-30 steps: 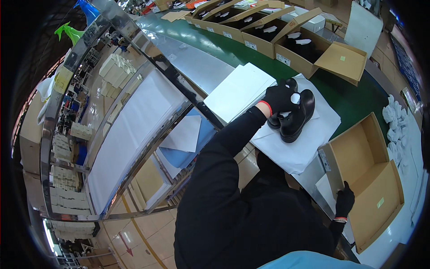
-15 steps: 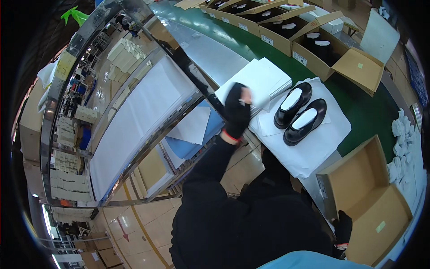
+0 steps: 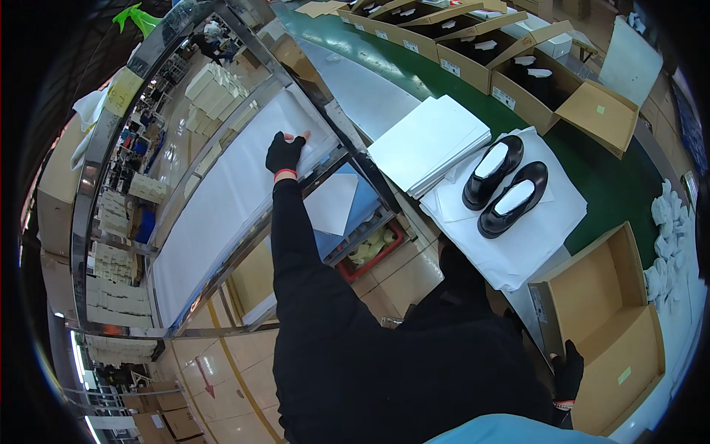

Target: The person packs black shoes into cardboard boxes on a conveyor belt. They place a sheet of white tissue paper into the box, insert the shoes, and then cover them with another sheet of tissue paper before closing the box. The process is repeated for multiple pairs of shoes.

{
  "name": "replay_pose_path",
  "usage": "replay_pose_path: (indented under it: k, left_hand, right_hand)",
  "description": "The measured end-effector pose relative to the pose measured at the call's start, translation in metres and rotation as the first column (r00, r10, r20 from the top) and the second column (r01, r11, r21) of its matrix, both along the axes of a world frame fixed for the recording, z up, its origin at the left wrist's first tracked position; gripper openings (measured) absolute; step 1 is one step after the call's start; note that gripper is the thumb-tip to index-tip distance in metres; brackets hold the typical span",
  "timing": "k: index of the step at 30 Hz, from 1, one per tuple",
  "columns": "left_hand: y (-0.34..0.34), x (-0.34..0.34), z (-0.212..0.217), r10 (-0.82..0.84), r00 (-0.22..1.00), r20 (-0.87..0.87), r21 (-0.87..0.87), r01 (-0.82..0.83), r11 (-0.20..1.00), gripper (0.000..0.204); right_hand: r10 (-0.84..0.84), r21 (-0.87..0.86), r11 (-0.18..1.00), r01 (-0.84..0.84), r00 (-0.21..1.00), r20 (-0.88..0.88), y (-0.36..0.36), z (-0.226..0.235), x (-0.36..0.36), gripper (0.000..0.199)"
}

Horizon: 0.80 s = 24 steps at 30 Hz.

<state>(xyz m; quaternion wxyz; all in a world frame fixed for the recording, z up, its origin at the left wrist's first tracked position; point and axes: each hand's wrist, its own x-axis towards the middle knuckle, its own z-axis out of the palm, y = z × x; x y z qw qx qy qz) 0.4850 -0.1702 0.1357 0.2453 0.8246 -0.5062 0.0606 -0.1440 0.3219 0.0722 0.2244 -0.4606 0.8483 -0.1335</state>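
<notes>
The white paper [image 3: 222, 200] is spread along the metal rack [image 3: 78, 248], its long axis slanted from upper right to lower left. Near its upper end it is met by the left hand [image 3: 285, 153], whose bare fingertips are held out; whether an edge is pinched cannot be told. The open box [image 3: 592, 259] is placed at the lower right, its long axis tilted up to the right and its lid folded down toward the wearer. Beside its near corner the right hand [image 3: 568, 374] is seen with bent fingers (its grip cannot be told). The black shoes [image 3: 534, 198], two in number, are set side by side on paper, toes apparently pointed to the upper right; one white wad is tucked into each. Beyond, at least four cardboard boxes [image 3: 477, 75] are lined up.
</notes>
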Motion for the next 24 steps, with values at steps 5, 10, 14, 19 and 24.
replay_pose_path:
  k: [5,10,14,19,24]
  left_hand:
    - [-0.008,0.012,-0.015,-0.047,0.997,0.054,-0.107,0.053,0.993,0.037]
    - [-0.016,0.021,-0.031,0.078,0.996,0.038,-0.426,-0.054,0.903,0.038]
    - [-0.012,0.014,-0.031,0.178,0.984,-0.001,-0.515,-0.154,0.844,0.048]
    - [-0.009,0.062,-0.035,0.142,0.984,-0.109,-0.668,-0.178,0.722,0.056]
    - [-0.007,0.046,-0.009,0.005,0.906,-0.422,-0.526,-0.249,0.814,0.06]
  right_hand:
    - [-0.011,0.03,0.999,0.013,0.999,-0.045,0.002,0.004,0.006,0.052]
    - [0.049,-0.042,0.998,-0.049,0.999,-0.002,-0.001,0.004,0.002,0.049]
    - [0.034,-0.077,0.997,-0.029,0.997,0.068,-0.007,0.008,0.004,0.047]
    - [-0.017,-0.145,0.988,0.055,0.968,0.251,-0.004,-0.005,-0.006,0.048]
    - [-0.11,-0.092,0.986,0.139,0.958,0.265,-0.008,0.022,-0.001,0.048]
